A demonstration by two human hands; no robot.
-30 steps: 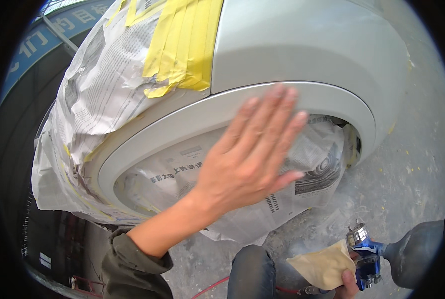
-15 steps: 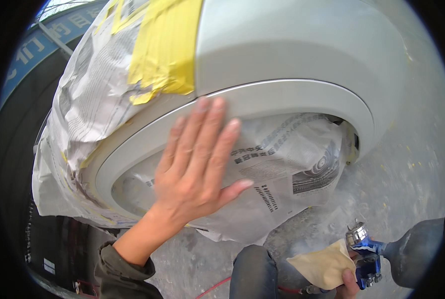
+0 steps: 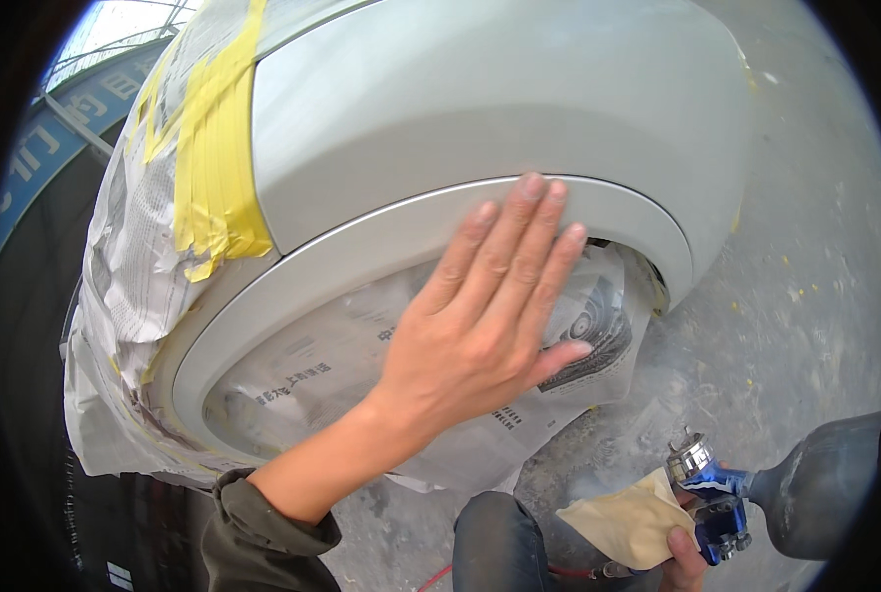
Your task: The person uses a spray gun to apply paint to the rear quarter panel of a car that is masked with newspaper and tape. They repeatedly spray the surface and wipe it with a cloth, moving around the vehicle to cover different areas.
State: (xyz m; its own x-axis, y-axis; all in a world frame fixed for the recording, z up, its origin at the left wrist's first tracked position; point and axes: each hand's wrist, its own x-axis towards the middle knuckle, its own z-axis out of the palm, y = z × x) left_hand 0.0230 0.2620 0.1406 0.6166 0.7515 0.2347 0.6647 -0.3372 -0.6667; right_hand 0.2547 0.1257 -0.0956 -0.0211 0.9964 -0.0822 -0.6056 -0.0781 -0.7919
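My left hand [image 3: 480, 316] lies open across the pale grey wheel arch trim [image 3: 361, 235], fingertips at the seam where the trim meets the silver-white car panel [image 3: 440, 109]. Its fingers are stretched out and hold nothing. Low on the right, my right hand [image 3: 687, 560] is closed around a blue spray gun [image 3: 722, 483] with a silver front end and a dark cup [image 3: 820, 498]. A pale yellow cloth [image 3: 626, 518] is pinched in the same hand against the gun. Part of that hand is hidden behind the cloth and gun.
Printed masking paper [image 3: 351, 326] fills the wheel opening. More paper [image 3: 139, 266] and yellow tape [image 3: 218, 187] cover the car on the left. A red hose [image 3: 435, 579] crosses the grey floor [image 3: 786, 326] near my knee [image 3: 499, 543]. Yellow specks dot the floor.
My left hand has slid rightward along the arch, away from the yellow tape. The car sits further left and lower in view. My right hand keeps hold of the spray gun and cloth.
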